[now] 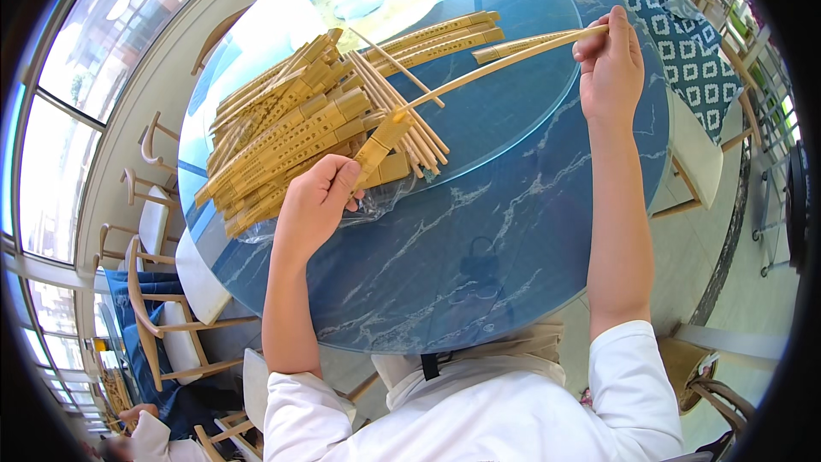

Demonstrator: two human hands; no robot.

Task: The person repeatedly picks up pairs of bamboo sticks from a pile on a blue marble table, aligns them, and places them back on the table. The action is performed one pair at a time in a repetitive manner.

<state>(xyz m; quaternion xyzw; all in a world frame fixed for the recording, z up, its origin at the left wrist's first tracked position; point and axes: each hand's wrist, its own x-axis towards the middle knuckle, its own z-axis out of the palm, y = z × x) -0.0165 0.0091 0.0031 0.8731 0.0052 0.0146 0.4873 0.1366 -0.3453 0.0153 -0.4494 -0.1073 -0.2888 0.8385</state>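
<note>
My left hand (318,197) is closed around a brown paper chopstick sleeve (376,150), pinched between thumb and fingers. A pair of wooden chopsticks (496,66) runs from the sleeve's open end up to my right hand (612,68). That hand is raised at the right, its fingertips shut on the chopsticks' far end. Another printed sleeve (523,48) shows just beside them; I cannot tell whether it is held or lies on the glass. Left of my hands is a heap of sleeved chopsticks (282,124). Several bare chopsticks (410,133) lie beside the heap.
Everything lies on a round blue marbled table (479,265) with a glass turntable (530,111). More sleeved chopsticks (440,41) rest farther back. Clear plastic (385,199) sticks out under the heap. Chairs (175,325) stand at the left, a patterned cloth (684,51) at the far right.
</note>
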